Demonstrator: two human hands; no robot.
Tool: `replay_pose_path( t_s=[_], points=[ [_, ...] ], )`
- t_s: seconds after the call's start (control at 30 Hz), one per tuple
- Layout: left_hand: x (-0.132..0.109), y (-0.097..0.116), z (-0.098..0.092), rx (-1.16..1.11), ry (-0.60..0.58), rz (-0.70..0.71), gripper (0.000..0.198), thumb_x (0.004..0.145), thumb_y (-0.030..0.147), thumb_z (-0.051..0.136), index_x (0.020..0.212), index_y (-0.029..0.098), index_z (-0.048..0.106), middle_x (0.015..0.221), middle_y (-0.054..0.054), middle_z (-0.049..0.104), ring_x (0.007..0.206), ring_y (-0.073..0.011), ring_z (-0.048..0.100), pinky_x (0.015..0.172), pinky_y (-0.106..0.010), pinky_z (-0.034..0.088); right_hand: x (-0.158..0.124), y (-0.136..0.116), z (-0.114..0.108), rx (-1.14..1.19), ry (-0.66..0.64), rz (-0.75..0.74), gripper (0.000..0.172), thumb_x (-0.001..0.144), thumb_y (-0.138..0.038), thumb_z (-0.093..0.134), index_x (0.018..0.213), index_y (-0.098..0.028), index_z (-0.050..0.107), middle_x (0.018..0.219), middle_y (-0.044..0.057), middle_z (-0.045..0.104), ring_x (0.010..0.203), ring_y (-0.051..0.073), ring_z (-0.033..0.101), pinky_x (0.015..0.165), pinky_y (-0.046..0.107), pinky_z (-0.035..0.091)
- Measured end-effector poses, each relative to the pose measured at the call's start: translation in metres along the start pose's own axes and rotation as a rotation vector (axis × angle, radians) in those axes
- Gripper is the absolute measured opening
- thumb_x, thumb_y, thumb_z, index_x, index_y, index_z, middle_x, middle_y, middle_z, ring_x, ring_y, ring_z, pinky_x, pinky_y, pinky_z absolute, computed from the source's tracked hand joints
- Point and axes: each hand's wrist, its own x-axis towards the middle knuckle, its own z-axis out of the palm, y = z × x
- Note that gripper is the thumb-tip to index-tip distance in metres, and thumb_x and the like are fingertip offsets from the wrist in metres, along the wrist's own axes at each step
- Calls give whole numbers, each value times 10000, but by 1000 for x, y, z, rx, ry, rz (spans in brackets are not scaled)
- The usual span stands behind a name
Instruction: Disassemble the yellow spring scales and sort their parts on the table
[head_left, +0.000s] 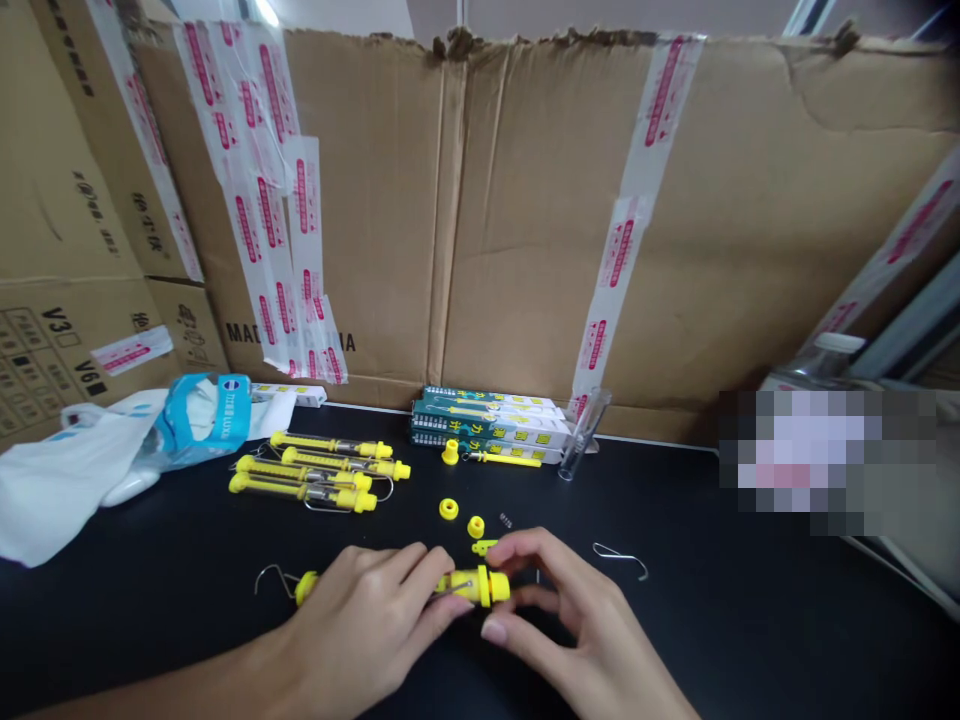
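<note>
A yellow spring scale [472, 586] lies crosswise near the table's front, a wire hook at its left end and a yellow cap [499, 587] at its right. My left hand [375, 610] is wrapped round its body and hides much of it. Around the cap end curve the fingers of my right hand [577, 620], thumb and forefinger apart; whether a fingertip touches the cap is unclear. Just beyond are two yellow ring-shaped caps [448, 509], a small flat yellow piece [484, 547] partly behind my right forefinger, and a small spring [506, 521]. A loose wire hook [621, 560] lies to the right.
Several spring scales [319, 470] lie at the left, beside a blue-and-white plastic packet [206, 415]. Printed boxes [487, 425], a yellow cap [450, 452], a thin yellow rod [510, 460] and a clear tube [585, 435] sit by the cardboard wall [525, 220].
</note>
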Motion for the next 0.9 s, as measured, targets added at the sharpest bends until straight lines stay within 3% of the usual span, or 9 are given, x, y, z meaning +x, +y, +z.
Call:
replay_pose_path(
  t_s=[0.13,0.27,0.33,0.43,0.53,0.73,0.83,0.9],
  points=[
    [-1,-1,2,-8,-26,-19,391,1057,404,206,918,221,523,744,10,634,625,-180,653,542,-272,422,0,2,0,-6,-40,42,178,981,-348,496,1002,-209,606,888,20,637,617,107,623,539,206,584],
    [0,-1,2,-2,-45,-37,366,1056,386,216,934,227,522,757,12,632,630,-196,653,543,-290,417,-2,2,-1,-127,28,-118,81,941,-260,573,1003,-236,620,992,40,669,772,144,673,686,235,601],
    [0,-1,1,-12,-45,-33,359,1057,371,215,947,228,524,766,12,634,632,-193,651,542,-290,411,-2,1,-2,-132,52,-171,130,899,-223,633,1025,-250,617,1025,41,667,870,167,673,753,250,600],
    [0,-2,0,-45,-47,-13,341,1057,358,224,961,226,523,783,12,636,647,-184,650,548,-287,409,-1,-1,-1,-62,58,-163,236,828,-207,721,1031,-253,610,1051,32,651,891,170,669,779,257,605],
    [-1,-2,-2,-77,-38,13,315,1055,350,240,968,224,516,780,15,631,649,-186,648,547,-294,409,0,1,0,-44,68,-139,181,851,-184,685,1008,-246,618,1040,31,647,920,175,669,786,259,607],
    [-1,-1,-3,-73,-23,35,304,1049,326,257,942,216,519,766,6,624,638,-184,638,544,-291,416,-1,8,0,-135,36,-76,161,832,-240,729,964,-244,638,928,-8,699,776,146,703,710,205,608],
    [0,-1,-4,-64,-32,10,273,1040,306,290,935,214,525,765,5,627,637,-171,637,545,-269,419,-3,4,-1,-142,51,-140,284,768,-335,802,977,-235,637,881,-13,707,655,129,695,632,194,602],
    [0,-1,-5,-65,-37,12,266,1037,302,298,932,213,526,768,4,627,635,-166,634,546,-261,422,-4,1,-2,-173,84,-218,215,787,-331,789,911,-232,643,866,-10,713,672,133,700,661,202,596]
  ],
)
